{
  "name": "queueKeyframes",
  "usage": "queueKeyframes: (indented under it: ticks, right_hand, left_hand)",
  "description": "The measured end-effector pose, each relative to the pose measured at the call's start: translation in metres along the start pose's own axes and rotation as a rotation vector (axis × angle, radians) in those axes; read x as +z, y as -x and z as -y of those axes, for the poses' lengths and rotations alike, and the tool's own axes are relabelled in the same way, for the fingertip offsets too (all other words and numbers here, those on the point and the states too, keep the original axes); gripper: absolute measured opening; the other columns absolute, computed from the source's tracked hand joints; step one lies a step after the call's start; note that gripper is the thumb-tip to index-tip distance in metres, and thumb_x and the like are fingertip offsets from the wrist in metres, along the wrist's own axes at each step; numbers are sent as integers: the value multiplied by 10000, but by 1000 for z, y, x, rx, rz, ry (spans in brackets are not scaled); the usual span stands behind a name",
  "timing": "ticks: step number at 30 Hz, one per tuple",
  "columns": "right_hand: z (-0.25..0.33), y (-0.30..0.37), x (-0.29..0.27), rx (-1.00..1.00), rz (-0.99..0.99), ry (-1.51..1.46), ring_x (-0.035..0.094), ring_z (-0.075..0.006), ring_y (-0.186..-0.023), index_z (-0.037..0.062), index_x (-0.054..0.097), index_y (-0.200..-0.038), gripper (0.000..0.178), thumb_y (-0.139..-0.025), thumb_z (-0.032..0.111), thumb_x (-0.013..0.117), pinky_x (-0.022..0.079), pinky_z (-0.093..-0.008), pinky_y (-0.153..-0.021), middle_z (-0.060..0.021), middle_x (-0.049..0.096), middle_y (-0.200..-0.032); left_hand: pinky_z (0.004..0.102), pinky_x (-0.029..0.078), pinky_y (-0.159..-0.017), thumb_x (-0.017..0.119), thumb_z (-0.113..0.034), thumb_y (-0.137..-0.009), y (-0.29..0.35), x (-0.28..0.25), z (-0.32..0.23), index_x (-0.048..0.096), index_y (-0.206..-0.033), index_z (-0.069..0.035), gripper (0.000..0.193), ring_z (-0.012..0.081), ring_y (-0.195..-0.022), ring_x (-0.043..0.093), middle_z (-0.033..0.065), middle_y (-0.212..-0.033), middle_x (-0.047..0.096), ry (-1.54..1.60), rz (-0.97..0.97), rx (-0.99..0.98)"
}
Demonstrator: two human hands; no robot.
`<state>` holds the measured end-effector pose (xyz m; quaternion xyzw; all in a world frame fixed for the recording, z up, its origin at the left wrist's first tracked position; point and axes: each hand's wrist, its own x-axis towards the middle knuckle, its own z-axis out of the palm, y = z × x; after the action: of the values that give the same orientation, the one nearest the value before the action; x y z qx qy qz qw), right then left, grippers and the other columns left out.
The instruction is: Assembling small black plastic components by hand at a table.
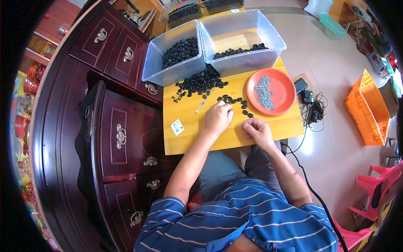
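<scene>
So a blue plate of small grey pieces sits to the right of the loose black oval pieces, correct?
Not quite: the head view shows an orange-red plate, not blue. It does hold small grey pieces, right of the loose black oval pieces.

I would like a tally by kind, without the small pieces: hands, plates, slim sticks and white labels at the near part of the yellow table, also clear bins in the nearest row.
Hands: 2 (left hand, right hand)
Clear bins: 2 (left bin, right bin)
Red plate: 1
Slim stick: 1
White label: 1
Total: 7
</scene>
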<state>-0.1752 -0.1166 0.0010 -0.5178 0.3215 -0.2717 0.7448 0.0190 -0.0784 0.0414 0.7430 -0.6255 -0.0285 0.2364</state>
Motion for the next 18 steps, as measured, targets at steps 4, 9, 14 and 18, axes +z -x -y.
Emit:
queueKeyframes:
  ticks: [4, 9, 14, 18]
  right_hand:
    - [1, -1, -2, 34, 8, 48, 574, -55, -695, 27, 647, -981, 178, -980, 205, 628, 488, -206, -645, 0, 646, -820]
    - [1, -1, 2, 16, -15, 26, 572, -59, -671, 20, 650, -965, 179, -971, 198, 636, 484, -218, -618, 3, 636, -786]
    - [0, -2, 2, -2, -23, 20, 577, -63, -662, 13, 651, -959, 182, -966, 194, 639, 485, -224, -602, 1, 639, -778]
    - [-4, -3, 1, -7, -11, 21, 573, -67, -645, 13, 651, -964, 175, -967, 187, 633, 479, -223, -595, 3, 636, -766]
  left_hand:
    - [445, 543, -687, 660, -161, -828, -6, 7, 3, 673, -827, -79, 83, 318, -780, 664, 106, -882, 649, -55, 39, 32]
    - [467, 544, -690, 612, -146, -837, -9, 18, 7, 623, -839, -28, 118, 350, -788, 668, 165, -871, 640, -171, 59, 100]
    - [492, 538, -696, 595, -155, -840, -1, 10, -5, 566, -881, -26, 139, 374, -788, 663, 199, -877, 634, -117, 70, 87]
    - [507, 524, -675, 587, -155, -860, 8, 2, -12, 522, -886, -48, 128, 385, -764, 655, 192, -850, 633, 29, -14, 33]
